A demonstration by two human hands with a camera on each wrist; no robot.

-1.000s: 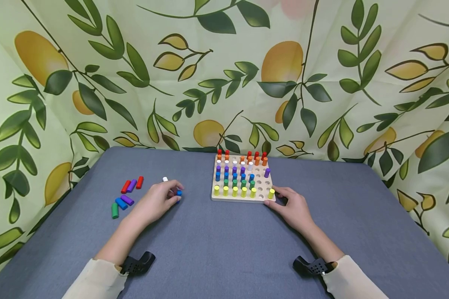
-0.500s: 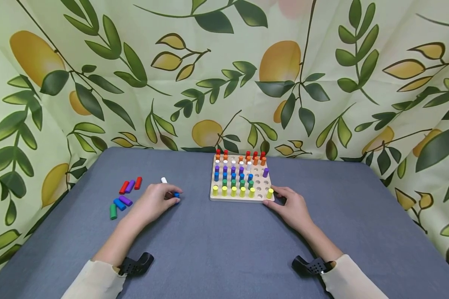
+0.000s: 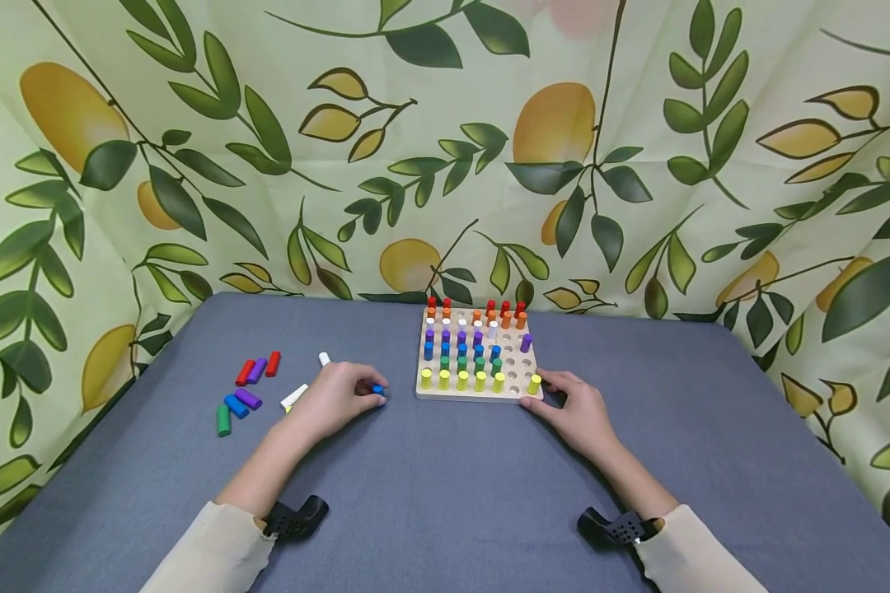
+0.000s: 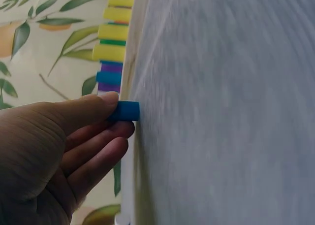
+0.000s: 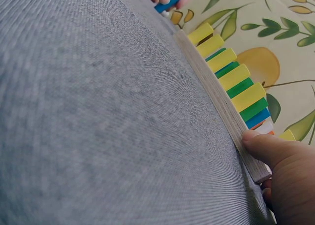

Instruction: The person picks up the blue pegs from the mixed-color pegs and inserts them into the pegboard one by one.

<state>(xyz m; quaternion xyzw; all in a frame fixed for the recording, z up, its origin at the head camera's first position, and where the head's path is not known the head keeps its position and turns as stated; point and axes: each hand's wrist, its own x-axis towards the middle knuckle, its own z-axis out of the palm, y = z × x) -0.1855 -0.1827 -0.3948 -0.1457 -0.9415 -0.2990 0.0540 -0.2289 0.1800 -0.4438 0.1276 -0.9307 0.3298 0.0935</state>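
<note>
My left hand (image 3: 337, 401) pinches a blue peg (image 4: 127, 111) between thumb and fingers, left of the wooden pegboard (image 3: 475, 397). The peg shows close over the cloth in the left wrist view. On the board stand rows of red, orange, white, purple, blue, green and yellow pegs, with bare holes mostly toward the right. My right hand (image 3: 582, 414) grips the board's front right corner, its thumb (image 5: 261, 145) on the front edge. Beside that hand a yellow peg (image 3: 535, 384) stands in the corner hole.
Loose pegs lie on the grey cloth at left: a green one (image 3: 224, 420), a blue one (image 3: 236, 406), purple ones (image 3: 248, 399) and red ones (image 3: 274, 363). Nearer the left hand are white pegs (image 3: 324, 359) and a partly hidden yellow piece (image 3: 288, 409). A patterned curtain (image 3: 445, 165) hangs behind.
My left hand has moved right toward the board with the blue peg, uncovering a white peg and some yellow behind the wrist. My right hand stays at the board's corner.
</note>
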